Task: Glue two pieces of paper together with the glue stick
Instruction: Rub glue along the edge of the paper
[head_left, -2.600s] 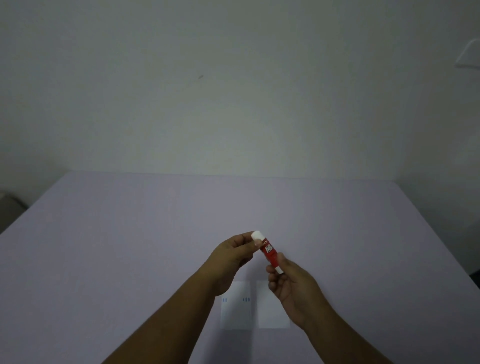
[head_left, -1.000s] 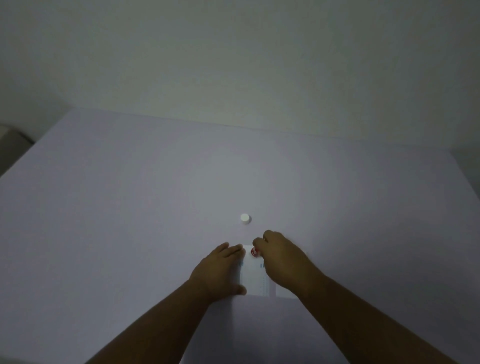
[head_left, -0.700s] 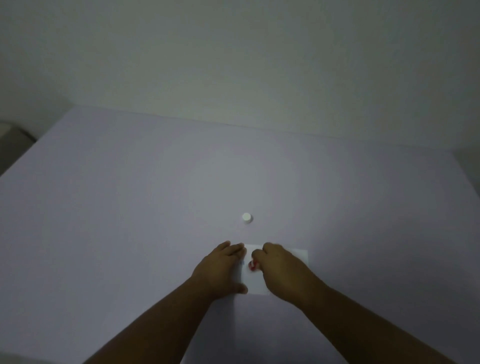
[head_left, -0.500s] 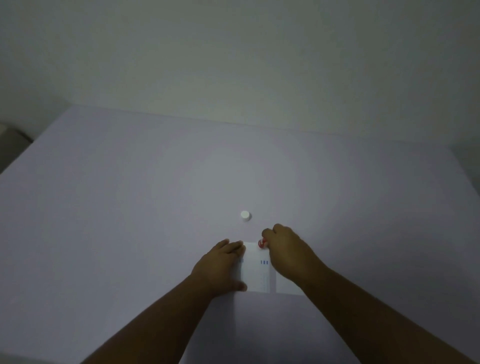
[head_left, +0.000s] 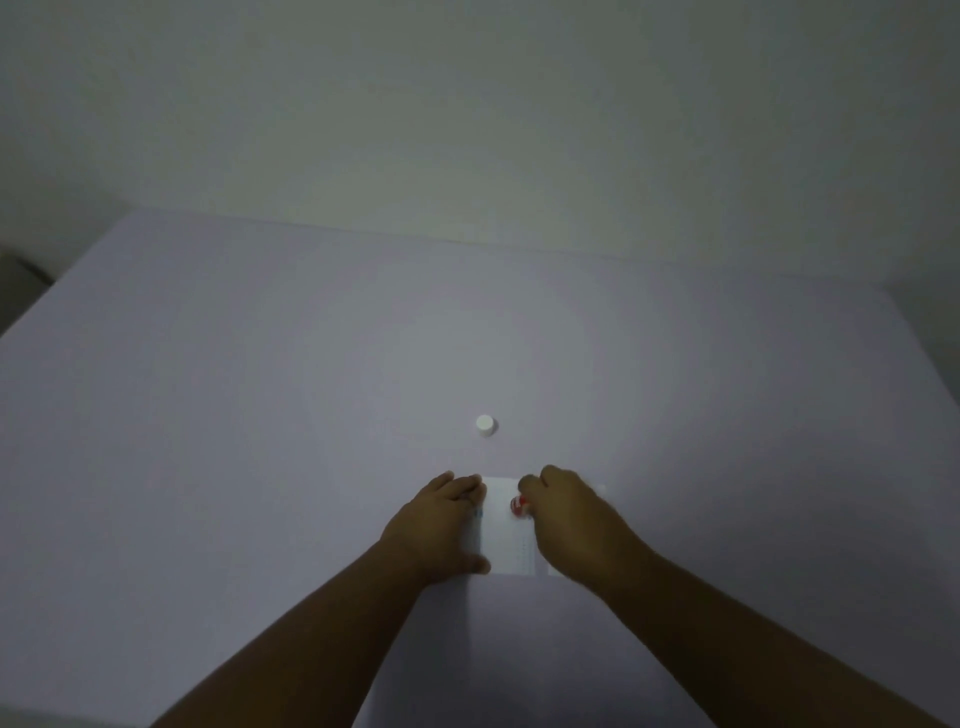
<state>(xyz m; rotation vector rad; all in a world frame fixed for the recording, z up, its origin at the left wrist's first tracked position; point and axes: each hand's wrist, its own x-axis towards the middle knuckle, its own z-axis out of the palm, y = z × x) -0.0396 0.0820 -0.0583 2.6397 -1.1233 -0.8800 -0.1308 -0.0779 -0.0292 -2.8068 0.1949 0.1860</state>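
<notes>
Head view is dim: my right hand (head_left: 574, 519) hides most of the glue stick (head_left: 518, 505), fist closed around it, only its red end showing. Left hand (head_left: 439, 525) lies flat on the white paper (head_left: 501, 545). White cap (head_left: 485, 425) stands at 12 o'clock on the worktop (head_left: 260, 415).

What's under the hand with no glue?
The left hand lies flat on a white paper on the purple table. The paper's left part is hidden beneath it.

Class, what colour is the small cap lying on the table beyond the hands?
White; the cap shows clearly in the head view.
</notes>
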